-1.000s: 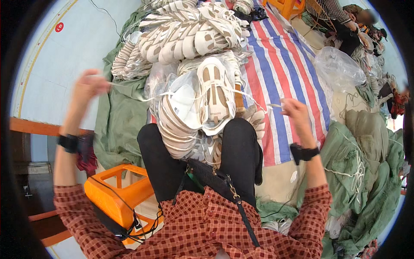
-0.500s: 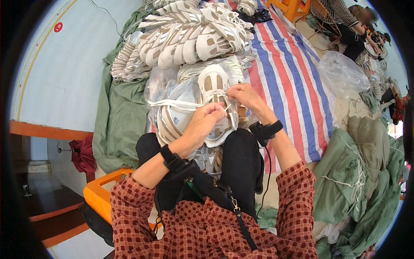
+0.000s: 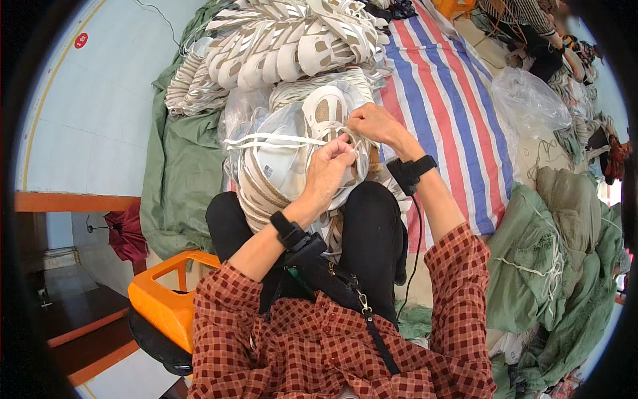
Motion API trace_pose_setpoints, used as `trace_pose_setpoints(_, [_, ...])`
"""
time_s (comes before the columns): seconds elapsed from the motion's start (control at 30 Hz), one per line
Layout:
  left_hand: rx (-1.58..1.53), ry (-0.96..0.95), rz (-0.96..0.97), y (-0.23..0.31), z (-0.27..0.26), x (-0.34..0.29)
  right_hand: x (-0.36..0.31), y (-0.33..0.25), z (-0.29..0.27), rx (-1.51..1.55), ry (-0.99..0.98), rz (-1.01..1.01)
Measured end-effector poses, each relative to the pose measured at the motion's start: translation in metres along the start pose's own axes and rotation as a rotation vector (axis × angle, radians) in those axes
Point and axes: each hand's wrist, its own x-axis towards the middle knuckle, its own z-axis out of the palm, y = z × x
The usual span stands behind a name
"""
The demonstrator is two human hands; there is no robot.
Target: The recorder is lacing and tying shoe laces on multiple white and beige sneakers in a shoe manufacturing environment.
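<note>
A white and tan shoe upper (image 3: 323, 110) lies in front of me above my knees, toe pointing away. White shoelaces (image 3: 276, 139) cross it, with long ends stretching out to the left. My left hand (image 3: 328, 169) is over the upper's middle, thumb and fingers pinched on a lace. My right hand (image 3: 375, 124) is closed at the upper's right edge, pinching a lace near the eyelets. The fingertips hide much of the lacing between them. Under and left of this upper are more shoe uppers (image 3: 256, 193), partly wrapped in clear plastic.
A big heap of stacked uppers (image 3: 286, 56) lies beyond the work. Striped sheeting (image 3: 445, 120) covers the floor to the right, green cloth (image 3: 176, 173) to the left. An orange stool (image 3: 159, 299) stands at my left, green sacks (image 3: 525, 266) at my right. Another person (image 3: 525, 30) sits far right.
My left hand has moved slightly up and right, its fingers closer to my right hand. My right hand stays by the upper's right edge. The whole view has shifted a little.
</note>
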Motion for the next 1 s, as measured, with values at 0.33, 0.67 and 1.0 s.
trace_pose_setpoints(0.33, [-0.108, -0.042, -0.115, 0.011, -0.012, -0.021, -0.014, -0.009, -0.004, -0.146, 0.026, -0.044])
trace_pose_setpoints(0.67, [1.273, 0.116, 0.576, 0.042, -0.064, 0.002, -0.033, -0.037, 0.03, -0.337, 0.497, -0.437])
trace_pose_setpoints(1.0, [1.436, 0.264, 0.453, 0.043, -0.056, 0.02, -0.029, -0.025, 0.033, 0.154, 0.549, -0.245])
